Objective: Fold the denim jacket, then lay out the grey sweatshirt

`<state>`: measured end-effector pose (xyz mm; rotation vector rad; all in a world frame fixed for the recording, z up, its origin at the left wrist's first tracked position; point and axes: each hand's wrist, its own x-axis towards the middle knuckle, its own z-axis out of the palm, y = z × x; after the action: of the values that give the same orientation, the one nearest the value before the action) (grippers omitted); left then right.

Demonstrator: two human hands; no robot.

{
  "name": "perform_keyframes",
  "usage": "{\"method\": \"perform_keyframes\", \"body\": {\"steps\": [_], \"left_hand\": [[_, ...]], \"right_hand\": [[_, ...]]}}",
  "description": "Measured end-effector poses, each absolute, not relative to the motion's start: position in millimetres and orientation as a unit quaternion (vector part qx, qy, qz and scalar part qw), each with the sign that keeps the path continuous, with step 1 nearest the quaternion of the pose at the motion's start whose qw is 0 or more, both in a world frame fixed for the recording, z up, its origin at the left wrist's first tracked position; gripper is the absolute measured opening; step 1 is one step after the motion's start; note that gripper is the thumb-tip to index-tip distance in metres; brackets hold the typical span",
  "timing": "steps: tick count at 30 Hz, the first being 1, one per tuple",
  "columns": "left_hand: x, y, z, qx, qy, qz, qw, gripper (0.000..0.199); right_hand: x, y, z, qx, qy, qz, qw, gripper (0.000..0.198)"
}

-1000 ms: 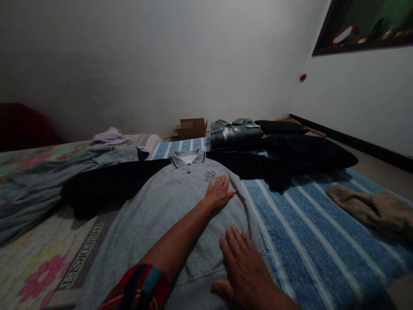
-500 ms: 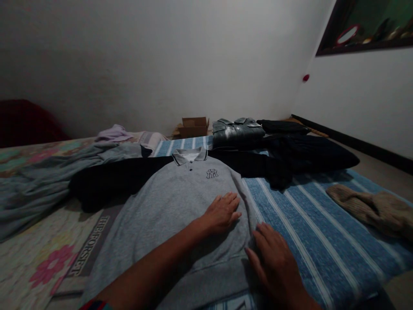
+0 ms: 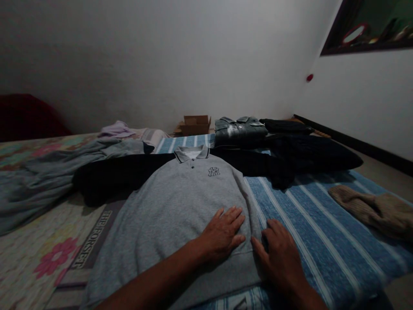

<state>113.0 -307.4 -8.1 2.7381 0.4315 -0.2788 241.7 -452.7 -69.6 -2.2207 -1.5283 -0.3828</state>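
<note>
Spread face up before me is a grey polo sweatshirt [image 3: 180,202] with black sleeves, a striped collar and a small chest emblem. Its sleeves stretch out to both sides. My left hand [image 3: 224,232] rests flat on the lower right of its body, fingers spread. Beside the shirt's right edge, my right hand [image 3: 279,249] has its thumb at the fabric and its other fingers apart over the blue striped sheet [image 3: 300,215]. Nothing shows gripped in either hand.
A folded denim-like jacket [image 3: 240,131] and dark clothes [image 3: 316,153] lie at the back right. A brown knitted garment [image 3: 371,206] is at the right. Grey clothing [image 3: 64,168] and a lilac cloth [image 3: 116,129] lie left. A cardboard box [image 3: 195,125] stands by the wall.
My left hand has slid down the shirt toward its hem. My right hand has shifted slightly to the right, its thumb spread from the fingers. The view has tilted a little.
</note>
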Motion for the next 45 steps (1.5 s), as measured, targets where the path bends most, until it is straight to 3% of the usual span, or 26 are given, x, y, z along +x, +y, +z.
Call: {"method": "perform_keyframes", "body": {"steps": [18, 31, 45], "left_hand": [[110.1, -309.8, -23.8, 0.979, 0.145, -0.047, 0.138, 0.057], [112.2, -301.9, -35.3, 0.985, 0.138, -0.020, 0.106, 0.054], [113.2, -296.4, -42.6, 0.989, 0.122, 0.009, 0.086, 0.050]], "right_hand": [[239.9, -459.5, -64.5, -0.782, -0.538, -0.093, 0.301, 0.012], [236.7, -445.9, -54.6, -0.826, -0.519, -0.081, 0.206, 0.007], [246.0, -441.4, -49.6, -0.792, -0.528, -0.072, 0.298, 0.013]]}}
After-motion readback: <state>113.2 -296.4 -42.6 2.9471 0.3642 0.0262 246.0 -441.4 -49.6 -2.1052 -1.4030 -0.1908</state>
